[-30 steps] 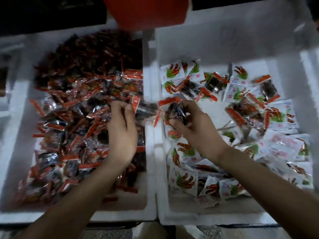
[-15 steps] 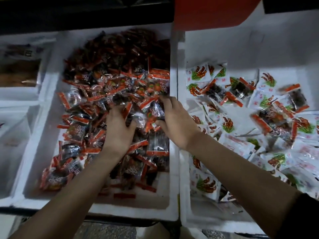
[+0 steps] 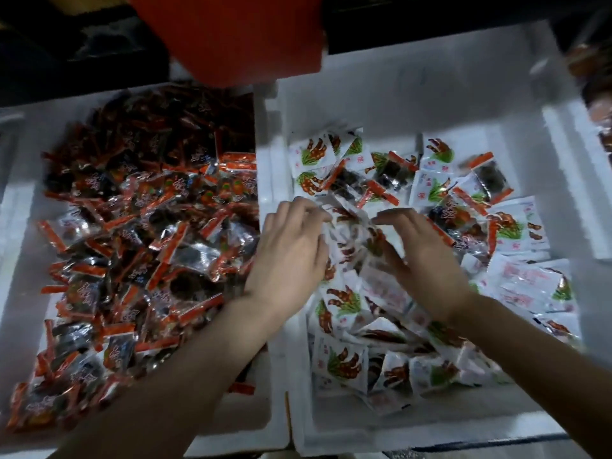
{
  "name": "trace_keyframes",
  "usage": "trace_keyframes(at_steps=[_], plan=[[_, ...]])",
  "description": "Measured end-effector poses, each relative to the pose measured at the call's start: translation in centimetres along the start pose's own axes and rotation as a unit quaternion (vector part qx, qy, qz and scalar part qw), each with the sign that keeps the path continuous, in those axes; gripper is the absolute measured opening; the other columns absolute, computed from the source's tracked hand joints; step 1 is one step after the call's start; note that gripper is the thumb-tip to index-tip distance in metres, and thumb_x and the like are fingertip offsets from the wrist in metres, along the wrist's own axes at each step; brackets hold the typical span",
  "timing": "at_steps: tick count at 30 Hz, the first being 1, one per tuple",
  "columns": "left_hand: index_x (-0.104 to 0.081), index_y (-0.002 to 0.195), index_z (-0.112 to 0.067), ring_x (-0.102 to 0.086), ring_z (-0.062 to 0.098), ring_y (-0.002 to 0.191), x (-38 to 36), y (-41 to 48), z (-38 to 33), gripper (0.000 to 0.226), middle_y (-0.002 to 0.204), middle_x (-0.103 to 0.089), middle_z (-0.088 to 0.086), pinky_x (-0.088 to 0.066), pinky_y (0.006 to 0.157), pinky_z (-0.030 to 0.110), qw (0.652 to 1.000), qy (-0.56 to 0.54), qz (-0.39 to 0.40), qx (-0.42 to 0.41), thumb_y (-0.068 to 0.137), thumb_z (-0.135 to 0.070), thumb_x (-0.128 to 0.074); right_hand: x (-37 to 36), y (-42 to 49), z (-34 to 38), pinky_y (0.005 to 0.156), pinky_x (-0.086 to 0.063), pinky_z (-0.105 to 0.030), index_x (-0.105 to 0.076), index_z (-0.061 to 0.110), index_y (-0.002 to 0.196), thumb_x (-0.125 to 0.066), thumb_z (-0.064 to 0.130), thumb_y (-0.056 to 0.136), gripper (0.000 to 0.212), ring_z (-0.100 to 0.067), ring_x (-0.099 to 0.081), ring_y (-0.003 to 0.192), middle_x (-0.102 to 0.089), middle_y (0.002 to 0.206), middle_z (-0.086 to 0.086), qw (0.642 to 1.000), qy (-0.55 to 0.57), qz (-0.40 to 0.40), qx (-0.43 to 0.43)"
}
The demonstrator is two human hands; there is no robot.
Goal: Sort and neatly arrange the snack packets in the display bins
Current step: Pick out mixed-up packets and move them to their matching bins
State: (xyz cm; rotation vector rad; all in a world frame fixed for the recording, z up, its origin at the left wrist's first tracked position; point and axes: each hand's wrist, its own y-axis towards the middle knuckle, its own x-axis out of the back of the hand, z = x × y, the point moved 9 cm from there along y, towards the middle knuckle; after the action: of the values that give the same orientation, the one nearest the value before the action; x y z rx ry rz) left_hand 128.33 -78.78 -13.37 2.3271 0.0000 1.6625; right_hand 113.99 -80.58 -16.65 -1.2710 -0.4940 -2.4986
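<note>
Obs.: two white foam bins side by side. The left bin (image 3: 20, 233) is heaped with clear red-edged packets (image 3: 159, 226) of dark contents. The right bin (image 3: 430, 94) holds white printed packets (image 3: 344, 362), with several stray red-edged packets (image 3: 390, 180) mixed in toward its far side.

Hands: both are placed over the right bin, near its left wall, with a small heap of white packets between them. The left hand (image 3: 291, 250) is curled, its fingertips touching a white packet; whether it is pinched cannot be told (blur). The right hand (image 3: 424, 260) is loosely arched, thumb spread apart; nothing is seen held.

Handling, judged: the packets are taken to be light, limp and slick-filmed, liable to slide over one another and to slip from a flat grasp. A pinch at the flat sealed edge is favoured, not at the bulged middle. The strays are best lifted singly by their red strips. Sorting is judged partly done.
</note>
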Motion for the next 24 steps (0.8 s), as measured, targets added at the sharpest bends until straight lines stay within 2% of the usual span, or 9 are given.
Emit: trace_keyframes(at_steps=[2,4,6,9,12,16,20,24], plan=[[-0.064,0.11,-0.007,-0.047,0.022,0.104,-1.8,1.4,-2.0,0.035,0.11,-0.059,0.01,-0.037,0.088,0.034,0.999,0.009,0.025,-0.025,0.085,-0.018,-0.042,2.0,-0.7,-3.9,0.09,-0.046,-0.042,-0.054,0.004,0.12,-0.058,0.005,0.088,0.033,-0.033,-0.053,0.108,-0.053,0.122,-0.016,0.998,-0.029,-0.014,-0.047],[-0.059,0.123,-0.007,-0.047,0.026,0.117,-3.6,2.9,-3.7,0.036,0.124,-0.055,0.011,-0.03,0.095,0.034,0.997,0.008,0.062,-0.035,0.089,-0.014,-0.049,3.5,-1.1,-7.9,0.092,-0.045,-0.044,-0.051,0.004,0.123,-0.061,0.009,0.087,0.037,-0.035,-0.052,0.109,-0.051,0.122,-0.018,0.993,-0.038,-0.021,-0.105],[-0.044,0.139,-0.01,-0.035,0.026,0.133,-5.5,4.6,-4.4,0.045,0.143,-0.041,0.009,-0.021,0.108,0.034,0.993,0.005,0.111,-0.028,0.096,-0.017,-0.05,4.3,-1.4,-11.3,0.098,-0.04,-0.044,-0.046,0.005,0.13,-0.064,0.011,0.087,0.048,-0.037,-0.048,0.115,-0.049,0.126,-0.02,0.985,-0.035,-0.005,-0.169],[-0.029,0.148,-0.011,-0.021,0.025,0.144,-7.2,7.5,-4.1,0.055,0.155,-0.027,0.009,-0.012,0.118,0.033,0.989,0.009,0.144,0.008,0.1,-0.029,-0.047,4.0,-1.3,-14.0,0.1,-0.036,-0.044,-0.037,0.006,0.139,-0.064,0.014,0.086,0.059,-0.04,-0.046,0.119,-0.046,0.131,-0.022,0.975,-0.051,0.039,-0.214],[-0.029,0.148,-0.007,-0.023,0.027,0.143,-8.8,9.8,-3.4,0.059,0.153,-0.031,0.013,-0.012,0.117,0.033,0.984,0.006,0.166,0.06,0.1,-0.035,-0.047,3.9,-0.4,-13.8,0.099,-0.036,-0.044,-0.035,0.009,0.141,-0.063,0.025,0.088,0.062,-0.037,-0.045,0.121,-0.042,0.134,-0.018,0.973,-0.07,0.05,-0.214],[-0.035,0.145,-0.008,-0.029,0.029,0.137,-10.3,11.2,-3.3,0.055,0.145,-0.041,0.014,-0.015,0.112,0.036,0.982,0.047,0.151,0.101,0.099,-0.037,-0.046,3.4,0.5,-12.8,0.106,-0.035,-0.038,-0.033,0.014,0.14,-0.064,0.035,0.086,0.066,-0.027,-0.044,0.125,-0.043,0.137,-0.009,0.974,-0.075,0.063,-0.202],[-0.043,0.138,-0.006,-0.036,0.03,0.129,-11.2,11.9,-4.1,0.054,0.137,-0.046,0.015,-0.024,0.107,0.037,0.983,0.014,0.123,0.134,0.098,-0.041,-0.048,2.5,0.4,-13.0,0.108,-0.034,-0.037,-0.033,0.013,0.139,-0.073,0.028,0.079,0.073,-0.026,-0.042,0.125,-0.042,0.134,-0.009,0.971,-0.031,0.076,-0.226],[-0.047,0.133,-0.005,-0.037,0.032,0.127,-11.8,12.8,-3.8,0.056,0.134,-0.047,0.017,-0.03,0.103,0.038,0.975,-0.022,0.119,0.186,0.094,-0.044,-0.054,2.4,0.3,-12.8,0.095,-0.045,-0.034,-0.044,0.016,0.131,-0.075,0.023,0.078,0.061,-0.026,-0.056,0.113,-0.058,0.122,-0.007,0.972,0.013,0.076,-0.223]])
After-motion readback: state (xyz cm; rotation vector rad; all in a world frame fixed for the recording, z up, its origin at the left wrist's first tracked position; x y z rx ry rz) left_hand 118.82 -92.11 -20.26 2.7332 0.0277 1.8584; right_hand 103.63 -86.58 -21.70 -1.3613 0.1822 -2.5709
